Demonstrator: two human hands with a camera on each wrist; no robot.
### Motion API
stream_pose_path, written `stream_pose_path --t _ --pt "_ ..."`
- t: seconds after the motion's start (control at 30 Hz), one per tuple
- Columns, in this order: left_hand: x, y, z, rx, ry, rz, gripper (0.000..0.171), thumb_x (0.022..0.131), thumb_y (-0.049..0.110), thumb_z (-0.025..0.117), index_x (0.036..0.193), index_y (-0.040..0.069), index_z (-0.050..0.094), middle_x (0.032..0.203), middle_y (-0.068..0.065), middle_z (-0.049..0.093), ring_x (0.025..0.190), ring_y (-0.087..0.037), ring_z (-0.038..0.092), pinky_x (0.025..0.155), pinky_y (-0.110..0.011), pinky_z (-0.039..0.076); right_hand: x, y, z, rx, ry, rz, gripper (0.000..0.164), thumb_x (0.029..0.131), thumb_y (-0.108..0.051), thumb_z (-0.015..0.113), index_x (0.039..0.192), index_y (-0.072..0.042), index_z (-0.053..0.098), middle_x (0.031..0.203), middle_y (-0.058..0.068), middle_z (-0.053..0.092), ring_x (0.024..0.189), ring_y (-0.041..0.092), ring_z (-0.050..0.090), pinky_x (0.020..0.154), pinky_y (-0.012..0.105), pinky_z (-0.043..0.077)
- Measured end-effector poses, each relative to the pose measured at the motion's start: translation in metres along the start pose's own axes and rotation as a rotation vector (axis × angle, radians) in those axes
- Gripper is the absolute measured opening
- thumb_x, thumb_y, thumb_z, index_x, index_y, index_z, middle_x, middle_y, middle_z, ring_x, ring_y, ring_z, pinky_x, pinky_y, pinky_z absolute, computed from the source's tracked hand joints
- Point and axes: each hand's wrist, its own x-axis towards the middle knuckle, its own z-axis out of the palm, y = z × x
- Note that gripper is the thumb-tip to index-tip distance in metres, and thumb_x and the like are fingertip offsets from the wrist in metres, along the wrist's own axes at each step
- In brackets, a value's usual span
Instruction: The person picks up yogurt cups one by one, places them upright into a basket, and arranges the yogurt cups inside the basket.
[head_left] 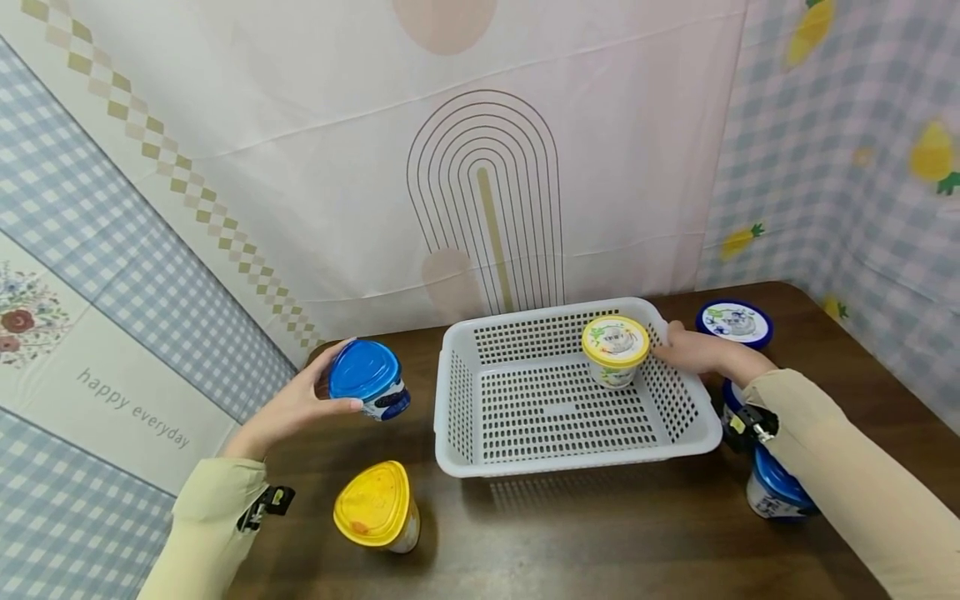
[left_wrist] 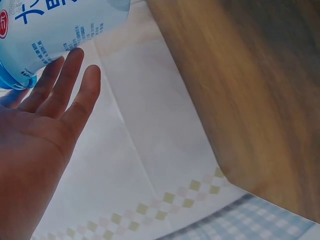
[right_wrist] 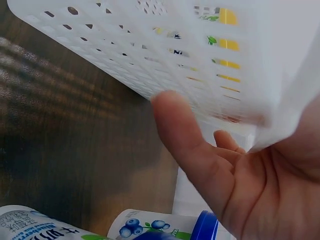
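Head view: a blue-topped tub point(head_left: 365, 371) is gripped by the left hand point(head_left: 296, 408) off the 9 o'clock edge of the white basket point(head_left: 577, 461).
A strip of bare tabletop point(head_left: 540, 533) is left between them; more wood is exposed beyond the 6 o'clock edge. A yellow-lidded tub point(head_left: 617, 346) is seated inside near 2 o'clock. The 3 o'clock rim is met by the right hand point(head_left: 693, 348); whether anything is gripped cannot be told.
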Motion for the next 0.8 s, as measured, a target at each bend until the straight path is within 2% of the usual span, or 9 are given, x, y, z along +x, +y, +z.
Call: stream_pose_path --t 0.2,0.4,0.63,0.8 --pt "0.006 0.014 0.002 -0.007 -0.022 0.022 0.09 0.09 0.024 0.077 0.161 0.027 0.021 0.154 -0.023 0.033 0.128 -0.042 0.05 0.101 -0.051 0.048 0.0 -0.001 0.0 -0.026 0.019 -0.015 0.067 0.108 -0.021 0.035 0.139 0.027 -0.001 0.099 0.028 0.057 0.076 0.024 0.071 0.066 0.04 0.061" --pt "0.015 0.024 0.007 -0.001 -0.035 0.046 0.092 0.088 0.025 0.079 0.16 0.028 0.023 0.155 -0.021 0.035 0.127 -0.04 0.052 0.102 -0.054 0.047 -0.003 -0.005 0.001 -0.068 0.074 -0.007 0.061 0.106 -0.022 0.041 0.134 0.027 0.017 0.095 0.026 0.061 0.073 0.023 0.071 0.064 0.04 0.061" --pt "0.028 0.031 0.016 0.026 -0.006 0.079 0.094 0.087 0.029 0.081 0.161 0.031 0.023 0.154 -0.02 0.037 0.128 -0.038 0.052 0.103 -0.055 0.046 -0.011 -0.004 -0.002 -0.005 0.052 -0.02 0.044 0.106 -0.02 0.046 0.125 0.019 0.039 0.095 0.023 0.069 0.077 0.029 0.073 0.065 0.042 0.061" --pt "0.038 0.038 0.022 0.005 0.003 0.095 0.097 0.085 0.03 0.083 0.161 0.03 0.023 0.154 -0.019 0.038 0.128 -0.038 0.051 0.104 -0.056 0.045 -0.015 -0.003 -0.004 0.014 0.042 0.002 0.044 0.105 -0.021 0.05 0.123 0.018 0.042 0.094 0.018 0.07 0.078 0.028 0.073 0.065 0.042 0.061"
